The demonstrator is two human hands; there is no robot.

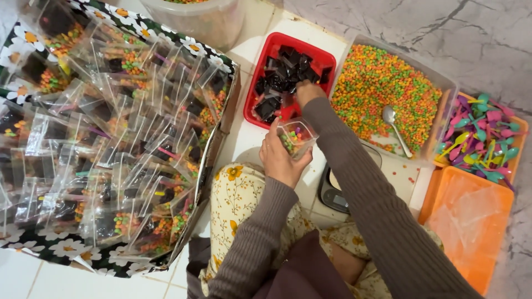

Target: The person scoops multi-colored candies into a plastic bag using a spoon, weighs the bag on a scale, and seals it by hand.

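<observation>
The left hand [281, 158] grips a small clear bag [297, 137] holding coloured candy. The right hand [308, 92] reaches into the red tray [260, 77] of dark pieces; its fingers are hidden. Right, a clear tub [439, 145] holds candy and a spoon [396, 129].

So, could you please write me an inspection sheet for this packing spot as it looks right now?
Surface: white tiled floor, with grey marbled flooring beyond the tubs.
Job's things: small clear cup with some coloured candies in it; red tray of dark squares.
Clutter: box heaped with filled clear bags; clear tub of coloured candies with a metal spoon; orange bin of small coloured spoons; orange tray of clear wrappers; scale.
Grippers: left hand holds the cup; right hand reaches into the red tray.
Cables: nothing seen.
Surroundings: a clear container at the top edge.
</observation>
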